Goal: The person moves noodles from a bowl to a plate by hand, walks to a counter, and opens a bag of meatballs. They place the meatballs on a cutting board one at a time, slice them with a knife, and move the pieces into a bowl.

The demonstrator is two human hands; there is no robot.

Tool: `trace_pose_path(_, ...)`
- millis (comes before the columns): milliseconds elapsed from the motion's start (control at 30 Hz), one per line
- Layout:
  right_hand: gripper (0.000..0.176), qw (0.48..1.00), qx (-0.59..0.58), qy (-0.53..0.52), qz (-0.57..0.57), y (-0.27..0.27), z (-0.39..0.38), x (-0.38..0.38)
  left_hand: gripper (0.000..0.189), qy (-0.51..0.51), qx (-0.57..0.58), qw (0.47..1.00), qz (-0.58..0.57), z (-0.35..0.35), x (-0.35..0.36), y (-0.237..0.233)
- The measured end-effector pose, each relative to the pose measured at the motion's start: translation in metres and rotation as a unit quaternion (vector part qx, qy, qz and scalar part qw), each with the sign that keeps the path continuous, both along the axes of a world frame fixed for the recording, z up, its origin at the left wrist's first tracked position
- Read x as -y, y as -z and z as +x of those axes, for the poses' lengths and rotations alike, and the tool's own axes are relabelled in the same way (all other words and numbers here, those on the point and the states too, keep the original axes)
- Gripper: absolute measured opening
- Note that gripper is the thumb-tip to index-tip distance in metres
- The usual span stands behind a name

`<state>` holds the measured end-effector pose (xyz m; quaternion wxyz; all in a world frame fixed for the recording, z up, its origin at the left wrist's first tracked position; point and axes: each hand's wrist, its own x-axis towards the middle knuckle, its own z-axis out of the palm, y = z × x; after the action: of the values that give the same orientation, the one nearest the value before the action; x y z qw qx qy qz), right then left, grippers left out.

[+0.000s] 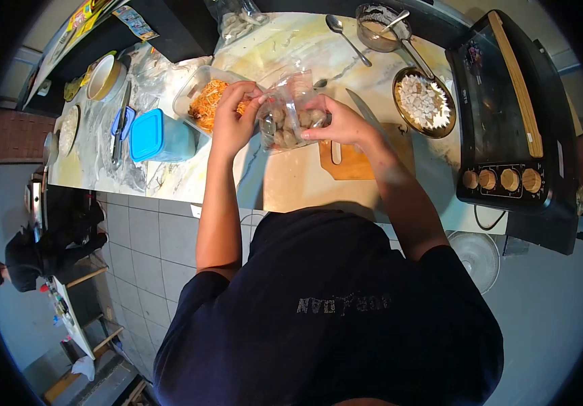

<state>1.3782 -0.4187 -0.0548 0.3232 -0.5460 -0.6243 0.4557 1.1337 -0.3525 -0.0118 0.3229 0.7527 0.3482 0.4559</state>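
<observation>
A clear plastic bag of round brownish balls (279, 128), which look like meatballs, hangs between my hands above the counter. My right hand (342, 124) is closed on the bag's right side, thumb in front. At the bag's upper left edge, my left hand (237, 114) pinches the plastic with thumb and fingers. Just behind the left hand stands a clear plastic container (182, 101) of orange shredded food or noodles (207, 105). Below the right hand lies a wooden cutting board (355, 169), and a knife (362, 107) rests behind my right wrist.
A black toaster oven (508, 101) stands at the right, beside a dish of white pieces (423, 101). Behind are a saucepan with sauce (378, 30) and a spoon (347, 40). A blue-lidded container (148, 135) sits at left. Another person (24, 260) is far left.
</observation>
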Motion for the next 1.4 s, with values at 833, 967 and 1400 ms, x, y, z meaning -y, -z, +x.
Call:
trace_pose_path(833,0.068,0.999,-0.003,0.031,-0.036,0.024,-0.02,-0.003,0.013,-0.002,0.002,0.999,-0.043,0.001,0.0,0.004)
trace_pose_path(967,0.064,0.998,-0.034,0.03,-0.051,0.026,-0.026,-0.004,0.012,0.006,0.011,0.999,-0.035,0.0,-0.001,0.007)
trace_pose_path(1400,0.037,0.966,-0.24,0.088,-0.032,-0.007,-0.041,0.013,0.012,-0.01,0.013,1.0,-0.025,-0.002,0.003,0.006)
